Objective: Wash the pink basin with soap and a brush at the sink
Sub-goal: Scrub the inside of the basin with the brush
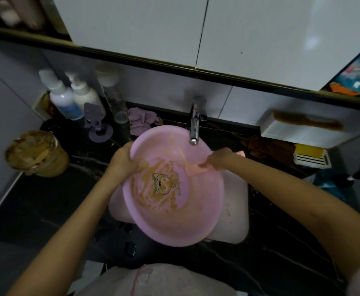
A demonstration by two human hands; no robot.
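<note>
The round pink plastic basin [185, 221] is held tilted over the white ceramic sink [235, 210], its far rim just under the spout of the chrome tap [194, 127]. The left hand [124, 162] grips the left rim with its fingers curled over the edge. The right hand [218, 160] is clenched on the right rim, and a flat peach-pink piece [196, 170] lies under its fingers inside the wall; whether that is a brush, a cloth or soap cannot be told. Brown streaky smears [151, 197] cover the basin floor around a printed cartoon figure, and no water shows at the spout. The wash looks barely begun. To do this step well, the left hand should steady the basin alone, with its lower edge braced in the sink so the runoff drains there, while the right hand wets the floor and scrubs the smears from the centre outward. The tap hangs close over the rim and will catch the basin if it is lifted or turned carelessly. A brown-smeared round pot [36, 154] stands on the dark stone counter [46, 199] to the left, with white plastic bottles [68, 101] and a crumpled purple cloth [141, 121] behind. To the right lie a brown rag [266, 149] and a yellow block [309, 151] on a white rack.
</note>
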